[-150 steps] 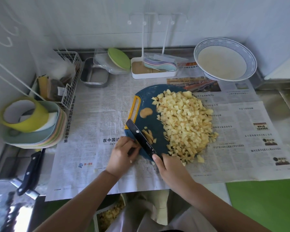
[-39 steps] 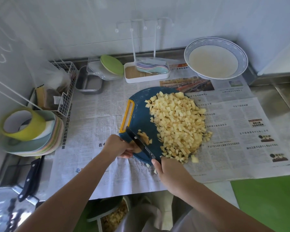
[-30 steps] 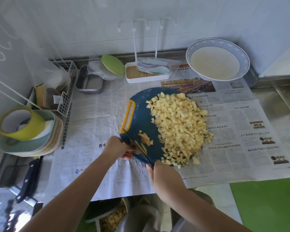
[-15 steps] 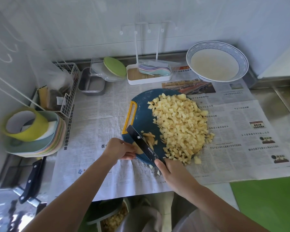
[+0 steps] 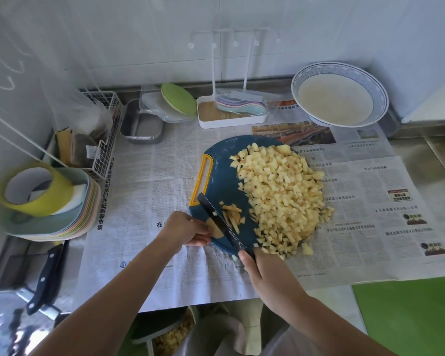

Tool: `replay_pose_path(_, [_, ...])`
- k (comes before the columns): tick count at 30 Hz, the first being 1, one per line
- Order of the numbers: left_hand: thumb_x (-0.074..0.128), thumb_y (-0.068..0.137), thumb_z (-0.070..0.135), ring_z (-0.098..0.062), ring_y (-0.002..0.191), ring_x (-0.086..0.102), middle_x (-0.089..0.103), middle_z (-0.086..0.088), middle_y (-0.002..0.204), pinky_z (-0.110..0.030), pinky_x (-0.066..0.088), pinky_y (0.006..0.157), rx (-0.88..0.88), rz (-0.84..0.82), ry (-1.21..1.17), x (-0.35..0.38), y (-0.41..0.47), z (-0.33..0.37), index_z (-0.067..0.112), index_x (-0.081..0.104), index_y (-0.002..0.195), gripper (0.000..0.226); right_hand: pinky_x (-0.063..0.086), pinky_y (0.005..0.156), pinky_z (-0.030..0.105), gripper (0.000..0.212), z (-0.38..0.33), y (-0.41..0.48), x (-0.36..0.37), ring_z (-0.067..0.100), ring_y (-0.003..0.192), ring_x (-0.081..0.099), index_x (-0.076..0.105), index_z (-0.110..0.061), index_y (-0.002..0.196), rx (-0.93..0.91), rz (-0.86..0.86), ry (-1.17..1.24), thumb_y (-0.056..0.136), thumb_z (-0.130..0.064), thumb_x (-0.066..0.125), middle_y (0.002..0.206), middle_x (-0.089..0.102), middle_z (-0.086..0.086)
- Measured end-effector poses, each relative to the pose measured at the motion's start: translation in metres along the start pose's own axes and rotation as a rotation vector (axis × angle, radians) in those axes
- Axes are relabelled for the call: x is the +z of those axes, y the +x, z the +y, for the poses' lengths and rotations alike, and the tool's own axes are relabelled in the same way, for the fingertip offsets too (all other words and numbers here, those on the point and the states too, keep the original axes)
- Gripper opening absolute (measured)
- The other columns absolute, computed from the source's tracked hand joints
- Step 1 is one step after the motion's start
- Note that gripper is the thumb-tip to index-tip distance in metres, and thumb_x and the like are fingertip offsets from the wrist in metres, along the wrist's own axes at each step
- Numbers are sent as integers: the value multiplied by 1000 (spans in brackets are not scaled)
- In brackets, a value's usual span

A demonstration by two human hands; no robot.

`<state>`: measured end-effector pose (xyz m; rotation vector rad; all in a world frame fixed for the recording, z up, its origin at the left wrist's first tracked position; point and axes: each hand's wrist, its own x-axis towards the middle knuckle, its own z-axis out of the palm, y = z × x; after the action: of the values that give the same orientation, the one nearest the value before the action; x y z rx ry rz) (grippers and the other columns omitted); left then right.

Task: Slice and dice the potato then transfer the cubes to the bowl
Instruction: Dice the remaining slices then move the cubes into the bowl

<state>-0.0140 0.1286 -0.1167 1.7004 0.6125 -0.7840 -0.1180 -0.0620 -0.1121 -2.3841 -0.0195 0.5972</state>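
A blue cutting board (image 5: 222, 173) with a yellow handle lies on newspaper. A large heap of potato cubes (image 5: 280, 196) covers its right half and spills onto the paper. My left hand (image 5: 185, 231) pinches a small potato slice (image 5: 214, 228) at the board's near edge. My right hand (image 5: 263, 272) grips the handle of a black knife (image 5: 220, 223), whose blade lies against that slice. Several cut potato strips (image 5: 233, 217) lie just right of the blade. A white bowl (image 5: 339, 95) with a blue rim stands at the back right.
A stack of plates with a yellow tape roll (image 5: 40, 191) sits at the left, a second knife (image 5: 48, 276) below it. A wire basket (image 5: 102, 136), a metal tray (image 5: 141, 124) and a white rack (image 5: 231, 111) line the back. A green mat (image 5: 409, 314) lies near right.
The knife blade has come down and up over the slice several times, leaving more strips to its right. My left hand has stayed on the shrinking slice. The cube heap is unchanged.
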Motion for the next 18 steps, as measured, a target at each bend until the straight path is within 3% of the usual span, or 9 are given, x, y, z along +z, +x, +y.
replay_pose_path(4, [79, 73, 0, -22, 55, 68, 70, -21, 69, -21, 54, 49, -5, -7, -5, 0, 0, 0, -14, 68, 84, 20, 43, 58, 29, 42, 4, 7, 0, 16, 61, 56, 52, -19, 81, 1, 17, 27, 101, -47, 27, 71, 60, 4])
replay_pose_path(8, [79, 74, 0, -21, 53, 67, 70, -20, 68, -20, 52, 47, -9, -8, 14, -1, 0, 0, -13, 69, 83, 19, 44, 59, 32, 41, 3, 8, -1, 16, 58, 53, 47, -22, 77, 9, -8, 13, 101, -48, 27, 68, 57, 2])
replay_pose_path(10, [77, 75, -2, -19, 46, 62, 66, -15, 58, -19, 49, 45, -24, -49, 22, -2, 1, 1, -11, 65, 69, 16, 44, 58, 30, 40, 3, 9, -1, 15, 61, 55, 48, -22, 80, 23, -14, -40, 101, -49, 26, 71, 58, 1])
replay_pose_path(12, [73, 79, -5, -15, 39, 46, 49, -5, 46, -17, 40, 42, -49, -125, 14, -4, 4, -1, 2, 49, 51, 37, 39, 53, 24, 40, 3, 10, 0, 9, 60, 51, 48, -21, 86, 31, -11, -121, 101, -50, 25, 70, 54, -3])
replay_pose_path(14, [73, 79, -5, -16, 43, 40, 41, -3, 45, -17, 38, 42, -52, -131, 44, -4, 6, -1, 9, 42, 50, 44, 34, 51, 20, 39, 0, 10, 0, 6, 59, 47, 46, -21, 89, 27, -9, -204, 101, -50, 24, 70, 50, -7])
replay_pose_path(18, [74, 77, -3, -24, 60, 55, 50, -10, 51, -21, 48, 52, -29, -108, 137, -5, 12, 0, 5, 49, 52, 36, 34, 51, 20, 44, -11, 8, 3, 11, 62, 47, 48, -15, 107, 18, -6, -406, 102, -49, 20, 73, 49, -4])
